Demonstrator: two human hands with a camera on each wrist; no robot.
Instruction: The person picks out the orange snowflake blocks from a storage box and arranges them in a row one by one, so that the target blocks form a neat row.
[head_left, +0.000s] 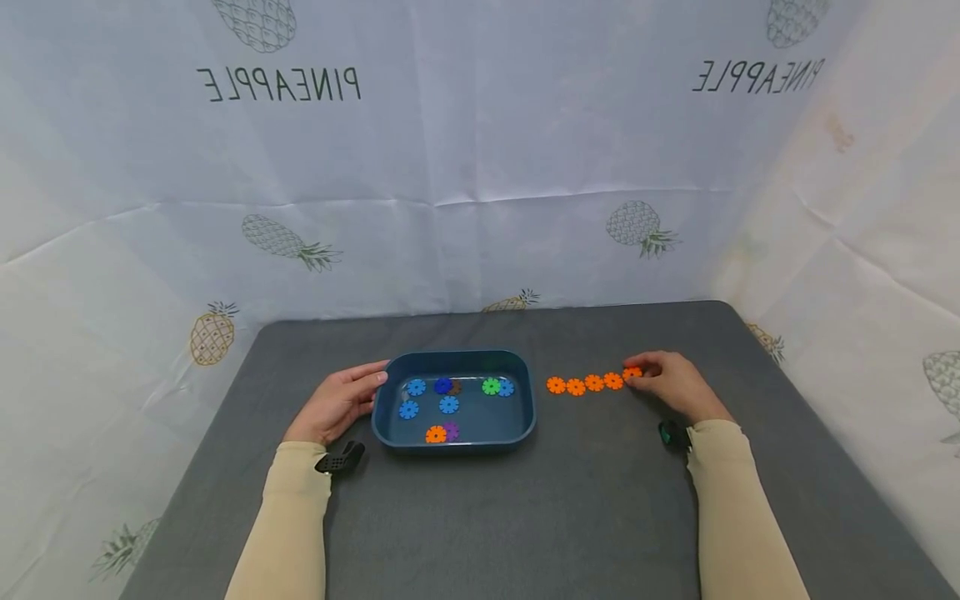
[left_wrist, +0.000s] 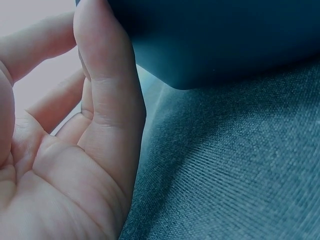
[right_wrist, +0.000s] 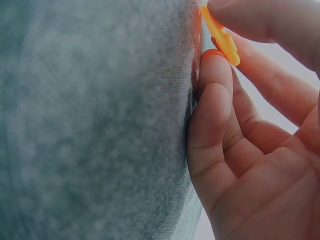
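A dark blue tray (head_left: 455, 447) stands on the table, with several notched plastic discs lying inside. My left hand (head_left: 335, 402) grips the tray's left end, thumb over the near side and fingers behind; the left wrist view shows the thumb against the tray wall. To the tray's right, several orange discs (head_left: 594, 382) lie in a row on the cloth. At the right end of that row, my right hand (head_left: 672, 384) pinches an orange disc (right_wrist: 222, 40) between thumb and fingers. In the right wrist view this disc is tilted, seen nearly edge-on, close to the table surface.
Light blue discs (head_left: 448, 404), a green disc (head_left: 491, 386), a dark blue disc (head_left: 443, 386), a purple disc (head_left: 452, 430) and an orange disc (head_left: 435, 434) are in the tray. Grey cloth covers the table (head_left: 510, 525). A white pineapple-print curtain (head_left: 450, 167) hangs behind it.
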